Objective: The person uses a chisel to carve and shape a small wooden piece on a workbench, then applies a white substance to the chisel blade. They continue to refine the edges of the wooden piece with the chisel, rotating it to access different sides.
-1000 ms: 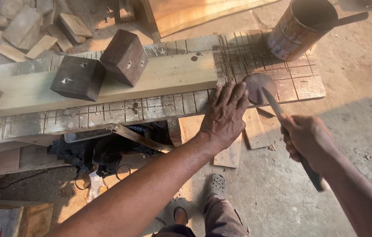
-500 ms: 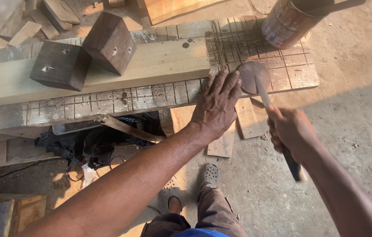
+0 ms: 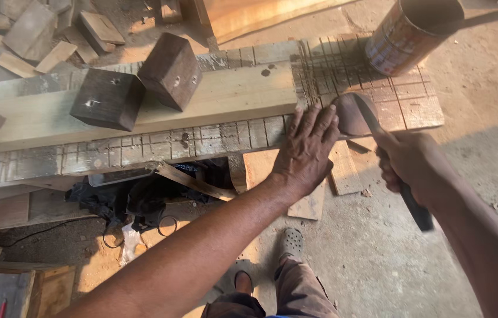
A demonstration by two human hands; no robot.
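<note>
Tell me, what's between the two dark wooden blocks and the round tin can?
In the head view, a bare stretch of the pale plank lies between the dark blocks and the tin can, then the saw-scored, gridded end of the workbench.

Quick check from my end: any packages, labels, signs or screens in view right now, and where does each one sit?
Cylindrical metal can with a printed wrap label: stands open-topped on the scored wooden board at top right; rusty brown with pale and reddish patches.
No signs or screens in view.
</note>
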